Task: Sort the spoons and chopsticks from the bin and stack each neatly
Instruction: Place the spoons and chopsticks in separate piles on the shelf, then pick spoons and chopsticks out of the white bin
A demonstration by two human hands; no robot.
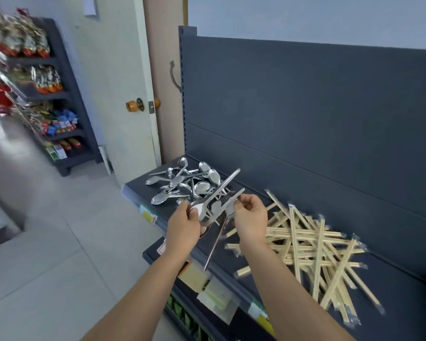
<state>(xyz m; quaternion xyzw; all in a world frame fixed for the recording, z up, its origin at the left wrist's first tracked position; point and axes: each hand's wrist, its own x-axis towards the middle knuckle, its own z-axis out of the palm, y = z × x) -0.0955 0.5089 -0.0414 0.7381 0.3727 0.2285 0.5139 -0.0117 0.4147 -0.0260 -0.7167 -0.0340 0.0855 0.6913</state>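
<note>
Both hands are up over the dark grey metal shelf; the left hand has its fingers curled round a bundle of shiny steel spoons, thumb on a bowl, handles fanning up and away; the right hand pinches one spoon of that bundle between thumb and fingertips; behind them lies a loose heap of steel spoons; to the right, a criss-crossed pile of pale wooden chopsticks in clear wrappers.
</note>
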